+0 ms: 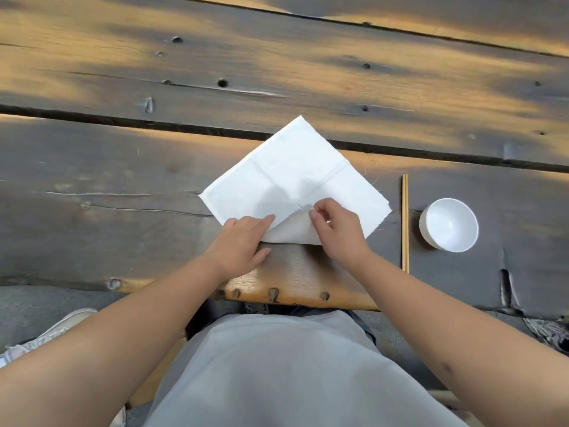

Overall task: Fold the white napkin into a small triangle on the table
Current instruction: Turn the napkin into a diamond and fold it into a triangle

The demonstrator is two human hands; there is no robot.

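A white napkin (292,177) lies on the dark wooden table (123,186), turned like a diamond with one corner pointing away from me. Crease lines cross its middle. Its near corner is folded up over the cloth, tip near the centre. My left hand (243,245) lies flat on the left side of that fold, fingers straight and pressing it down. My right hand (335,232) pinches the folded corner near its tip between thumb and fingers.
A pair of wooden chopsticks (405,223) lies right of the napkin, pointing away from me. A small white bowl (448,224) stands just beyond them. The table's near edge (292,298) runs below my hands. Shoes show on the floor at left and right.
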